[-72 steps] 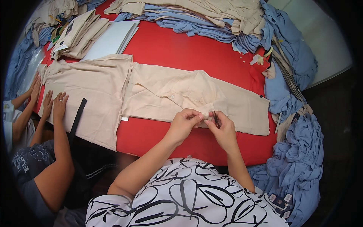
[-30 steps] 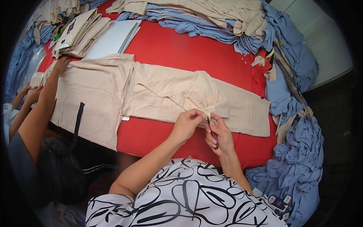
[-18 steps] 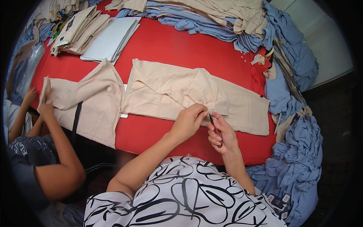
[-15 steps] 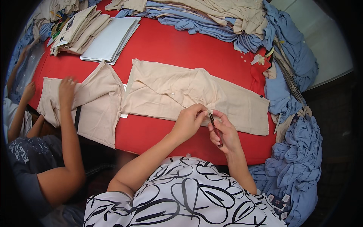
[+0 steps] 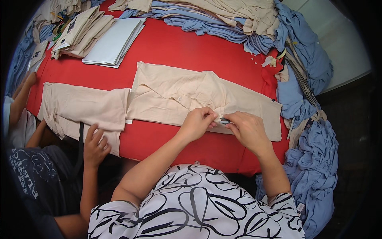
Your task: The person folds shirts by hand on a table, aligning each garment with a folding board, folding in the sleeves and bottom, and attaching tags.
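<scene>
A beige garment (image 5: 191, 89) lies spread across the red-covered table in front of me. At its near edge my left hand (image 5: 198, 124) is closed, pinching a bit of the beige cloth between thumb and fingertips. My right hand (image 5: 250, 130) is closed around small dark thread snips (image 5: 224, 120), their tips pointing left at the pinched cloth. Most of the snips is hidden under my right fingers. A small button shows in the middle of the garment.
On the left, a co-worker's hand (image 5: 95, 147) is by another beige garment (image 5: 85, 105). White sheets (image 5: 115, 42) and folded beige garments (image 5: 81, 34) lie at the far left. Blue and beige clothes (image 5: 215, 24) are heaped at the back; blue ones (image 5: 310, 175) hang at the right.
My right hand has turned over, palm now down, and the snips have swung from upright to lying sideways. The co-worker's hand moved nearer, and their beige garment's raised corner now lies folded down.
</scene>
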A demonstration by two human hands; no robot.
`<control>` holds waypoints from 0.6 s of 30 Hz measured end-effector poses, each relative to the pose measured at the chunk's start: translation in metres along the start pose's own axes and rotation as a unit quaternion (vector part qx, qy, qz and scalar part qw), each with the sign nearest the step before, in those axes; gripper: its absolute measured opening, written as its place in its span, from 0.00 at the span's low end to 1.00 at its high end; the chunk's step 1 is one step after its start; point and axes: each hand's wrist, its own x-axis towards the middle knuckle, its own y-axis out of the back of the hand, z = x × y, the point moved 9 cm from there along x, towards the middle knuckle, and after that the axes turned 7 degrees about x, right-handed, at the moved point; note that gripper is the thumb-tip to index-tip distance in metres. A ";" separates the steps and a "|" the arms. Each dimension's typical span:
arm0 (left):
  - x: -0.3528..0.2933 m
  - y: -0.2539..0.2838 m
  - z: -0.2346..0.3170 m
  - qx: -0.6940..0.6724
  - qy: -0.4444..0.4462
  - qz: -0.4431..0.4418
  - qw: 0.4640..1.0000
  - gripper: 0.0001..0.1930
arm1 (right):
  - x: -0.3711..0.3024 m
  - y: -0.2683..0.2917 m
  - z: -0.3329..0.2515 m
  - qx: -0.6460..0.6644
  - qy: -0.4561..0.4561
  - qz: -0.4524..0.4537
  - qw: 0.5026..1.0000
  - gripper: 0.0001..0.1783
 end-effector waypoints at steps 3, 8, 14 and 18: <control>0.001 0.000 0.000 -0.022 -0.019 0.017 0.999 0.13 | 0.004 -0.003 0.004 -0.016 -0.011 -0.021 1.000 0.12; 0.002 -0.004 0.001 -0.026 -0.013 0.007 1.000 0.13 | 0.009 -0.007 0.013 -0.006 -0.019 -0.065 0.998 0.10; 0.005 -0.005 0.014 0.085 -0.038 -0.005 0.996 0.11 | 0.027 -0.011 0.019 -0.019 -0.039 -0.186 0.982 0.10; 0.010 -0.003 0.002 0.013 0.005 -0.015 1.000 0.10 | 0.037 -0.007 0.018 -0.062 -0.039 -0.213 0.974 0.11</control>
